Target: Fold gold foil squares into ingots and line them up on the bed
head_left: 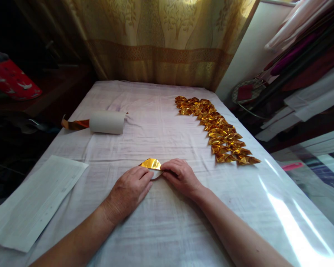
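Between my two hands is a piece of folded gold foil paper, with a white underside showing below its shiny top. My left hand grips the paper's left end, fingers bent over it. At the right end, my right hand pinches the edge between thumb and fingers. Both hands rest low over the cloth-covered table. Several folded gold foil pieces lie in a curving double row to the right, apart from my hands.
A curled white sheet with orange-gold foil poking out lies at the back left. A flat white printed paper sits at the left edge. Beyond are a curtain, a red container and hanging clothes.
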Action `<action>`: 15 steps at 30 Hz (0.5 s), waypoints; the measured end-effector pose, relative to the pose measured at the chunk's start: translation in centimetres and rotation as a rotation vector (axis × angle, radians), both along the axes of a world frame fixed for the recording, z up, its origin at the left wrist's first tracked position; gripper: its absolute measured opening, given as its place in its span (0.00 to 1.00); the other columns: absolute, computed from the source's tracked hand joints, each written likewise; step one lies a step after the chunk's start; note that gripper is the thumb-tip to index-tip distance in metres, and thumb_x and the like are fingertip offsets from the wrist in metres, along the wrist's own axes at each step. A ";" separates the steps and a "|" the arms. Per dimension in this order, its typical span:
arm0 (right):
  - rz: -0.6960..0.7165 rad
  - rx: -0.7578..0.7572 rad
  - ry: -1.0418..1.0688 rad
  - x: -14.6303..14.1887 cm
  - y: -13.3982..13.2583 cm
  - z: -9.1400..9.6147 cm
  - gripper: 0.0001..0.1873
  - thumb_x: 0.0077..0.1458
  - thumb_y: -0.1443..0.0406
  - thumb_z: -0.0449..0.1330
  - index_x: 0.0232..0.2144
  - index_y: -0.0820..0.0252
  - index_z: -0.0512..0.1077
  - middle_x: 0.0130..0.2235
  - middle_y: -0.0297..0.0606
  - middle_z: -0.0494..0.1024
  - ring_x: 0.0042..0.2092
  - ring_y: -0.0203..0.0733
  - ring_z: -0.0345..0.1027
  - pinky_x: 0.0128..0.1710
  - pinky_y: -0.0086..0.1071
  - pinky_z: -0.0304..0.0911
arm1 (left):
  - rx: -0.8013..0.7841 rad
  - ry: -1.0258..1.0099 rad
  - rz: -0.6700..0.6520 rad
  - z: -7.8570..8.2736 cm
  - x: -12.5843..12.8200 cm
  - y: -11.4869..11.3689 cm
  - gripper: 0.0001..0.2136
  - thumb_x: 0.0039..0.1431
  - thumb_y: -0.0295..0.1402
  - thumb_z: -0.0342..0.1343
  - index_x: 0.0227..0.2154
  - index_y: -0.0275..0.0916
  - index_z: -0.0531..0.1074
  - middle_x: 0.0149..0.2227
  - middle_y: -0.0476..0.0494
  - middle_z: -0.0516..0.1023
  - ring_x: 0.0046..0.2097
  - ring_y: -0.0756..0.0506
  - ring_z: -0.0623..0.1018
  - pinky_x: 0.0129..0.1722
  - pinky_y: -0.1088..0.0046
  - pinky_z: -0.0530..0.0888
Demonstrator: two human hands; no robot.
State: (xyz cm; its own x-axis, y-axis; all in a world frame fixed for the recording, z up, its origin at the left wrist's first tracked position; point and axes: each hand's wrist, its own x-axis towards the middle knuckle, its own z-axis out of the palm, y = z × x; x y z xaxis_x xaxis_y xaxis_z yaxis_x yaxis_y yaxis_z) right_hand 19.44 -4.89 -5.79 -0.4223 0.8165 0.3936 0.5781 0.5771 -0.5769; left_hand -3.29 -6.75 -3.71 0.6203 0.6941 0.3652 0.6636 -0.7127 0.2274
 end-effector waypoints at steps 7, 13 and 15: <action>-0.040 -0.040 0.003 -0.3 0.3 -0.4 0.07 0.60 0.67 0.61 0.41 0.54 0.77 0.40 0.38 0.82 0.42 0.42 0.74 0.44 0.37 0.65 | -0.044 0.080 0.033 0.1 0.3 -0.8 0.17 0.63 0.33 0.56 0.54 0.42 0.70 0.49 0.39 0.75 0.52 0.39 0.75 0.53 0.58 0.73; -0.075 -0.005 -0.007 -0.5 0.4 -0.5 0.07 0.60 0.66 0.62 0.41 0.53 0.78 0.39 0.39 0.81 0.42 0.43 0.73 0.44 0.38 0.66 | -0.049 0.124 0.040 0.1 0.4 -1.1 0.15 0.62 0.33 0.57 0.52 0.40 0.71 0.47 0.40 0.75 0.50 0.39 0.75 0.51 0.58 0.74; -0.081 -0.008 -0.011 -0.6 0.4 -0.5 0.07 0.59 0.66 0.62 0.40 0.53 0.78 0.39 0.38 0.80 0.42 0.43 0.73 0.44 0.38 0.66 | -0.041 0.132 0.039 0.2 0.4 -1.1 0.16 0.62 0.32 0.57 0.53 0.40 0.70 0.48 0.39 0.75 0.50 0.39 0.75 0.51 0.58 0.74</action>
